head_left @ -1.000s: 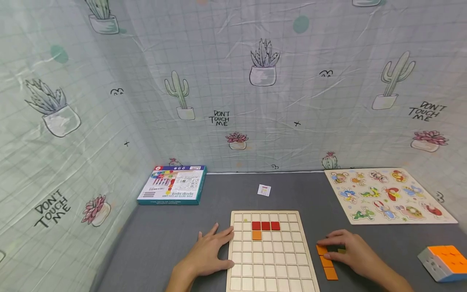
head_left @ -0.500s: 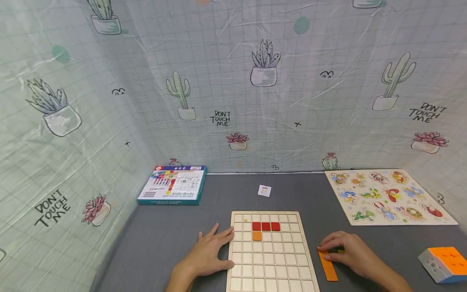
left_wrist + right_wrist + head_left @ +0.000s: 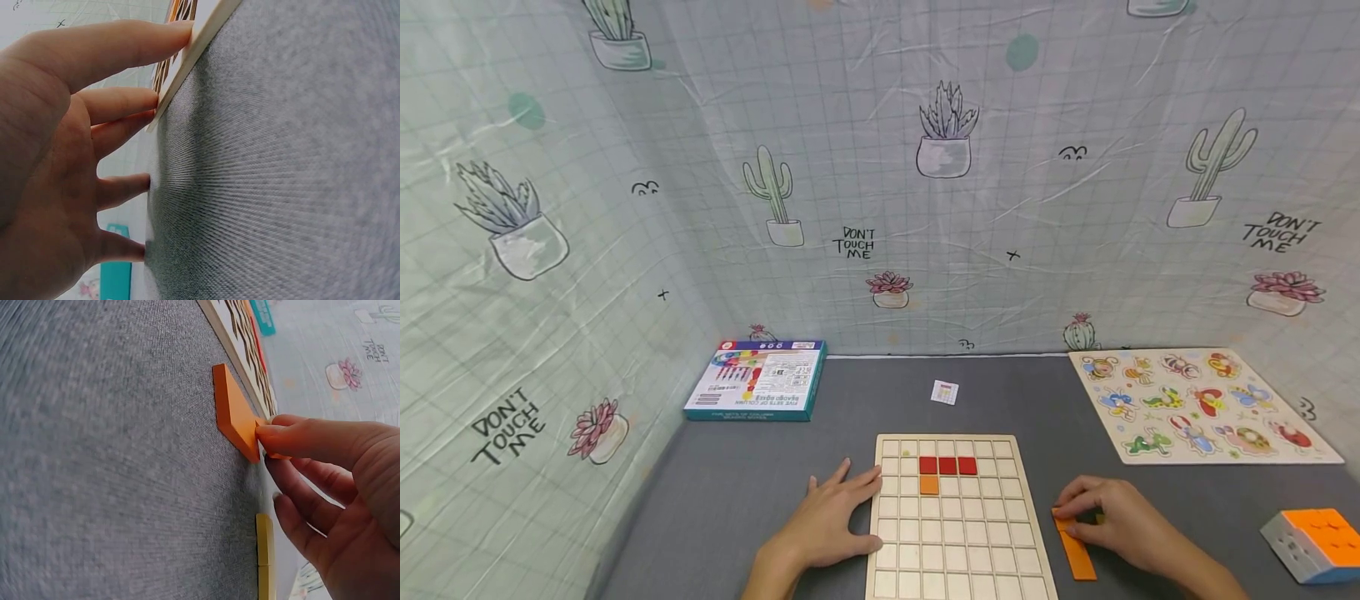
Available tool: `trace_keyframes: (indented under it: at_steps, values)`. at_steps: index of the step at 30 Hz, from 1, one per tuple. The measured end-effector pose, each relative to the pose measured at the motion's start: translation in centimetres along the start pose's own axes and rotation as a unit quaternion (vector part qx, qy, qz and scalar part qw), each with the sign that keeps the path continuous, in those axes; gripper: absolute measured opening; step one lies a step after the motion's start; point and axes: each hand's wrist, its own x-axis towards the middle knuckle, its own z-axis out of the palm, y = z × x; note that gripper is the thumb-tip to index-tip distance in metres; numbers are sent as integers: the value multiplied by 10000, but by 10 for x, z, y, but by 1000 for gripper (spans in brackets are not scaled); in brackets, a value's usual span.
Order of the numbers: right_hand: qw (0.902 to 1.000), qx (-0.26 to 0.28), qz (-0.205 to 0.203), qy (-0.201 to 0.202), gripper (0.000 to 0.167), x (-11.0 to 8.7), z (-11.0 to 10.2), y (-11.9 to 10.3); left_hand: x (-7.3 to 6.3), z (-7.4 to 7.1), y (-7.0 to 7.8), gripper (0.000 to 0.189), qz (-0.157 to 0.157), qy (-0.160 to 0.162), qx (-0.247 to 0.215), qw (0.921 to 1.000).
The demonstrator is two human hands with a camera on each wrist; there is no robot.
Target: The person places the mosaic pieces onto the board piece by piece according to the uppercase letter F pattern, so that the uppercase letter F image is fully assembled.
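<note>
A wooden grid board [image 3: 951, 556] lies in front of me with a row of red tiles [image 3: 947, 466] and an orange tile [image 3: 928, 484] below it. Along its left edge rests my left hand [image 3: 823, 518], fingers spread; thumb and fingertips touch the rim in the left wrist view. My right hand [image 3: 1118, 523], right of the board, pinches the far end of a line of orange tiles [image 3: 1081, 560] between thumb and fingers. In the right wrist view the nearer orange tile [image 3: 235, 412] lies on the cloth, and the pinched piece is partly hidden by the thumb.
Yellow tiles [image 3: 265, 550] lie beyond the right hand. A puzzle cube [image 3: 1311, 543] stands at the right, an insect picture board [image 3: 1202, 404] at the back right. A flat box [image 3: 760, 382] and a small printed card [image 3: 944, 392] lie at the back.
The gaps between the orange tiles have narrowed, and they now look like one strip. My right hand has shifted slightly toward me; my left hand stays still.
</note>
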Motion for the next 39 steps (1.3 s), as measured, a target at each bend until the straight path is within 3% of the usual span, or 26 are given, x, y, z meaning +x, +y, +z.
trace_keyframes:
  at_steps: [4, 10, 21, 29, 39]
  values:
    - [10000, -17, -14, -11, 13, 2, 2, -2, 0, 0, 0, 79, 5, -18, -27, 10000]
    - [9980, 571, 289, 12, 17, 5, 4, -9, 0, 0, 0, 79, -24, -16, -46, 10000]
    - [9937, 417, 207, 1018, 16, 23, 16, -31, 0, 1, -1, 79, -14, 39, -12, 10000]
    - [9916, 1030, 282, 734, 21, 46, 44, -51, 0, 1, -1, 79, -47, 13, -17, 10000]
    - [9910, 1099, -33, 764, 15, 73, 71, -74, -1, 1, 1, 79, 13, 88, 30, 10000]
